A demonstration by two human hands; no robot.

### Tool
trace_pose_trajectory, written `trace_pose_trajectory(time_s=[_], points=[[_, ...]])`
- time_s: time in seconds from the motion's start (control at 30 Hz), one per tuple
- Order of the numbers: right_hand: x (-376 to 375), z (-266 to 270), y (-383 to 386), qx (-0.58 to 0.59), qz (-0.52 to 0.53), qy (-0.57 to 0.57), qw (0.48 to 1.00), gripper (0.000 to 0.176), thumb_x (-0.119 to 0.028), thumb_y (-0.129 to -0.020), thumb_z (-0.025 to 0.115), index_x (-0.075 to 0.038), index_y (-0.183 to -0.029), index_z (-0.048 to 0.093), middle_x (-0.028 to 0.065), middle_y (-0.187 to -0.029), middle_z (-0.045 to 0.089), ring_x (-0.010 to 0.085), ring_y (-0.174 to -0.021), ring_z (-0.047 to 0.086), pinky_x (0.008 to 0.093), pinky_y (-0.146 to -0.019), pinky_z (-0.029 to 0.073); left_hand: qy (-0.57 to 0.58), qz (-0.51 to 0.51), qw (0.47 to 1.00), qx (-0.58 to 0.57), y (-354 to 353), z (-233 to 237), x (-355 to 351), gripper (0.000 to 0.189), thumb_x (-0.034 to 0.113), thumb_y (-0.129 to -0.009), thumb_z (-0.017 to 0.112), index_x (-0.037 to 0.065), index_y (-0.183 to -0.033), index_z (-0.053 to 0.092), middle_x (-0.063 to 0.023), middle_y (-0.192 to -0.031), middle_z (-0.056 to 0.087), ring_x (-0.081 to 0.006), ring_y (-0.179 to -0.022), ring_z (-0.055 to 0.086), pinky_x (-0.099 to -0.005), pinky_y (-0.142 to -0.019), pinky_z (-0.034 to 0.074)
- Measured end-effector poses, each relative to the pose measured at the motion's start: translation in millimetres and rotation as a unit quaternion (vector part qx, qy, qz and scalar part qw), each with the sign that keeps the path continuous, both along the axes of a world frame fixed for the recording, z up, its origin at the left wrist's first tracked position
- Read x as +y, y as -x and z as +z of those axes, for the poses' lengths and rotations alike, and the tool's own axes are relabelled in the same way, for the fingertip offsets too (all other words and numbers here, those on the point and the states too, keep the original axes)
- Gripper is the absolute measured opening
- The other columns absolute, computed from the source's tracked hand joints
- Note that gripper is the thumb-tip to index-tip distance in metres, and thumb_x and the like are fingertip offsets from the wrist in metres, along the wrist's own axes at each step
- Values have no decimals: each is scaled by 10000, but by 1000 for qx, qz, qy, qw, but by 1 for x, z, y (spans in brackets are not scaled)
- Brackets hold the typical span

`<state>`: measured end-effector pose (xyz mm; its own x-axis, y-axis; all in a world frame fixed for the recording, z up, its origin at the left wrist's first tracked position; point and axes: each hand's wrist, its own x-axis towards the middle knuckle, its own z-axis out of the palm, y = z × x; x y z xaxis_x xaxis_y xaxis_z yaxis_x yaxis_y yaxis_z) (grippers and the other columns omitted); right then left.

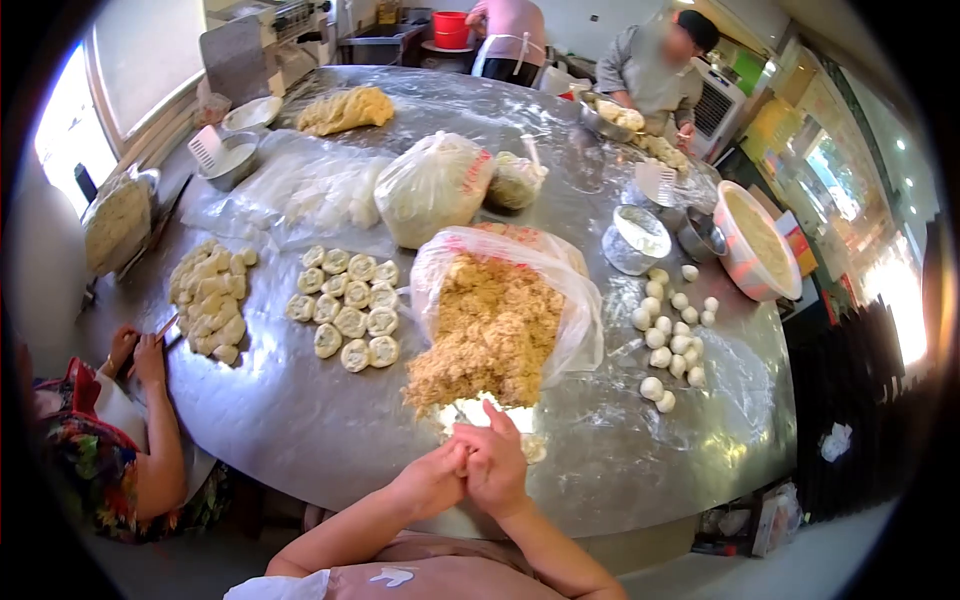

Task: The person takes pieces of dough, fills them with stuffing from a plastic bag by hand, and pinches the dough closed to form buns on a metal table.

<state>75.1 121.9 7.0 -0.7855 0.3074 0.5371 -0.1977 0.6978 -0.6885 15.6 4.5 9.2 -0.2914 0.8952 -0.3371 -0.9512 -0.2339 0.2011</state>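
My left hand (pixel 436 474) and my right hand (pixel 494 461) are pressed together at the near edge of the steel table (pixel 330 430), closed around a small white piece of dough (pixel 480 412) that shows just above my fingers. Right in front of them lies an open plastic bag of crumbly tan filling (pixel 492 332). Filled, pinched dough pieces (pixel 346 306) lie in rows to the left. Small white dough balls (pixel 672 335) lie to the right.
A seated person's hands (pixel 138 348) rest at the left edge by a heap of dough pieces (pixel 208 298). Further back are tied plastic bags (pixel 432 186), a yellow dough mass (pixel 346 108), bowls (pixel 640 236) and a basin of batter (pixel 758 242). Two people stand at the far side.
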Motion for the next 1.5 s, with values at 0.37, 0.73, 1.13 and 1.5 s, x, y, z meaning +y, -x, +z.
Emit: trace_pose_trajectory(time_s=[0.37,0.73,1.13,1.5], points=[[-11,-7,10,-16,-68,82,994,291,-218,-989,441,2,-1040,624,179,-1033,669,306,-1012,624,383,-970,426,156,30,952,261,-5,-3,14,358,112,-995,377,34,-1343,402,-88,-1170,562,-165,-1068,550,-281,-937,428],[-41,41,21,-77,5,551,831,622,-487,-993,307,23,-1347,347,163,-1351,354,221,-1246,328,345,-1030,255,171,180,647,721,11,10,0,402,294,-1009,389,9,-1222,576,-166,-1208,547,-314,-1185,464,-391,-1017,356],[-21,10,18,-37,36,65,997,540,-357,-1011,399,32,-1381,359,208,-1474,335,270,-1313,409,357,-1057,331,158,131,838,505,14,-1,14,751,550,-984,268,-41,-1446,220,-193,-1495,232,-298,-1387,230,-392,-1120,200],[-10,23,35,-31,34,221,974,841,-654,-931,156,-5,-1464,202,225,-1548,85,358,-1442,25,456,-1146,33,165,141,886,409,2,15,25,406,266,-1023,409,0,-1323,480,-86,-1258,548,-137,-1110,514,-297,-961,410]])
